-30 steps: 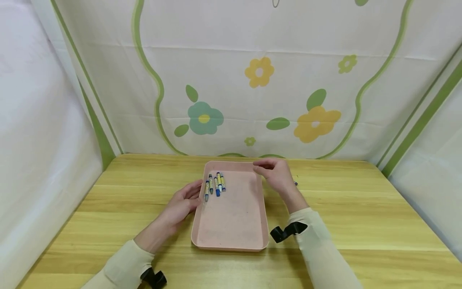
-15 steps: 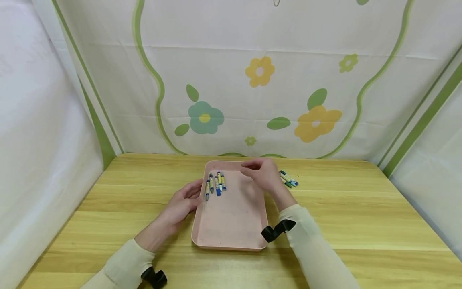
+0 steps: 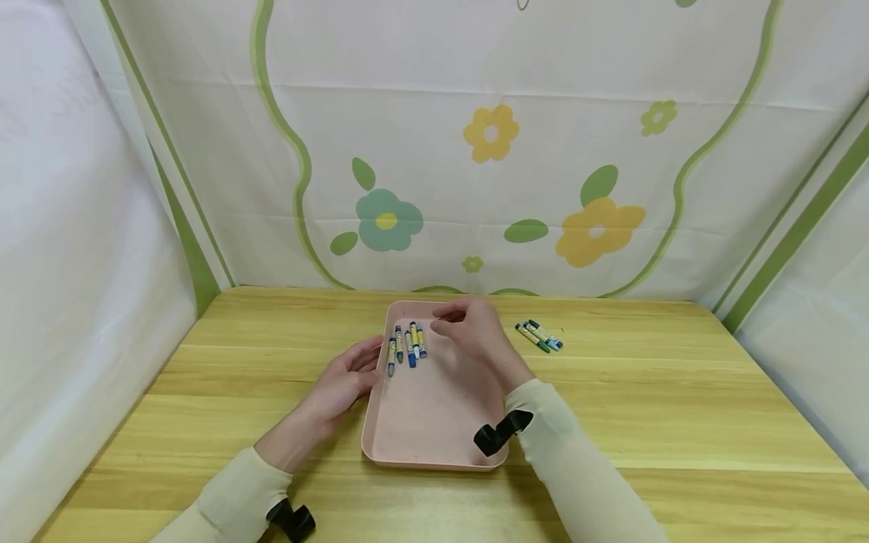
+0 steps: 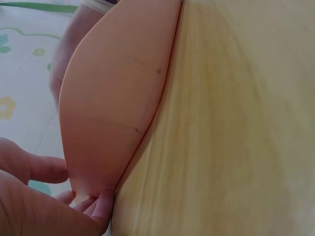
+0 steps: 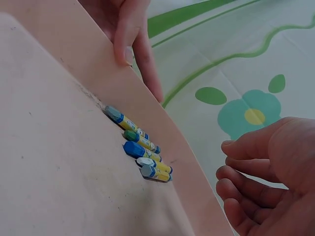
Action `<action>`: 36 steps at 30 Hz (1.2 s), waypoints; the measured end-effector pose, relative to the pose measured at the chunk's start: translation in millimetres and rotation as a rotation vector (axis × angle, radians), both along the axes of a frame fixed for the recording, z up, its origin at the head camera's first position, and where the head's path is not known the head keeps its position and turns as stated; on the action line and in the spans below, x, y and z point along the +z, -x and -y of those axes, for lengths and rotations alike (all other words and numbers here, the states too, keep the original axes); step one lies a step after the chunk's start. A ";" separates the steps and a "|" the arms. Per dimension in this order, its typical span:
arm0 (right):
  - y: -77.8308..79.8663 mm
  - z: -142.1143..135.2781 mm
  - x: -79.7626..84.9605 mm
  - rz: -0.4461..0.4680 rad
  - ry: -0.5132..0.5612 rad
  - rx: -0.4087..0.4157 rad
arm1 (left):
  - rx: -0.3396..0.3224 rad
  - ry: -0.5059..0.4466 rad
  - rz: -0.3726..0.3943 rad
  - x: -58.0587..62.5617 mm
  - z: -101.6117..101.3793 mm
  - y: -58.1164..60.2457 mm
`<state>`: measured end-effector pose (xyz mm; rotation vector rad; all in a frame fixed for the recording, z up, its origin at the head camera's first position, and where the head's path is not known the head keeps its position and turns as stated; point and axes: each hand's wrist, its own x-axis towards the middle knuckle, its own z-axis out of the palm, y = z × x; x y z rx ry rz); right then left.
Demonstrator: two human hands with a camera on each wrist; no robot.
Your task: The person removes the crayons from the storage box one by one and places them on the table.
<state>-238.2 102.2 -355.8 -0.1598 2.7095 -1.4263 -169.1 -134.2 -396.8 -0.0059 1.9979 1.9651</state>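
Note:
A pink tray lies on the table, with several short crayons side by side near its far left corner. My left hand holds the tray's left side; in the left wrist view its thumb meets the rim and its fingertips reach under the lower edge. Over the tray's far part hovers my right hand, fingers loosely bent and nothing between them. The right wrist view shows the crayons' yellow wrappers, with a blue crayon in the middle, apart from the right hand.
Three more crayons lie on the wooden table to the right of the tray. A white cloth with printed flowers hangs behind the table, and white cloth also closes both sides.
My right hand has moved left, from the tray's far right corner to over its inside, uncovering the crayons on the table. The left hand and tray stay put.

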 end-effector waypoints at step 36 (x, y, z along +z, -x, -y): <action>9.4 25.0 -24.9 0.109 -0.107 0.025 | -0.014 -0.016 0.003 0.6 1.1 0.8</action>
